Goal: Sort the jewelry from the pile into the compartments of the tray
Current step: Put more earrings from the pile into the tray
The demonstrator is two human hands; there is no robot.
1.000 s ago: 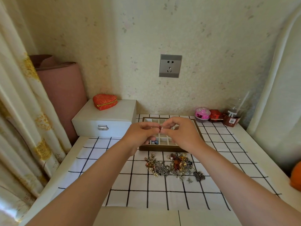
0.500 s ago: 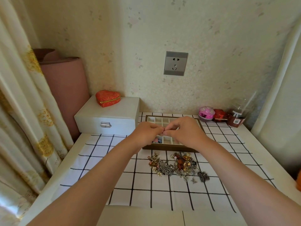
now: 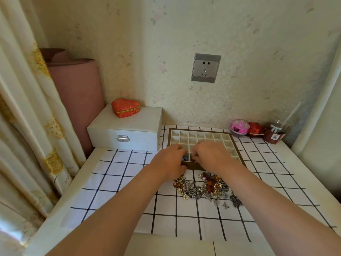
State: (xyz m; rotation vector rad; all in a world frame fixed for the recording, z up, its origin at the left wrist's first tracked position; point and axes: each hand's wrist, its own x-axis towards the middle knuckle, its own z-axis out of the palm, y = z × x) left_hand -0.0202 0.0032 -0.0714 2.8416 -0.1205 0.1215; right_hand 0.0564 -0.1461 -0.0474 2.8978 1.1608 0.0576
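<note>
Hovering over the near row of the tray point(image 3: 199, 129), left hand point(image 3: 170, 159) and right hand point(image 3: 212, 156) curl fingers; any grasp cannot be told.

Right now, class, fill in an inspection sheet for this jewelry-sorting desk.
Surface: table under a checked cloth.
Job's things: tray, most visible cells empty; jewelry pile on the cloth by its near edge.
Clutter: white box with heart box on top; pink pot, red box, plastic cup at right.
Grips: left hand and right hand over the tray's near cells; hold hidden.
Cables: nothing seen.
Surroundings: wall socket, curtain, pink roll.
</note>
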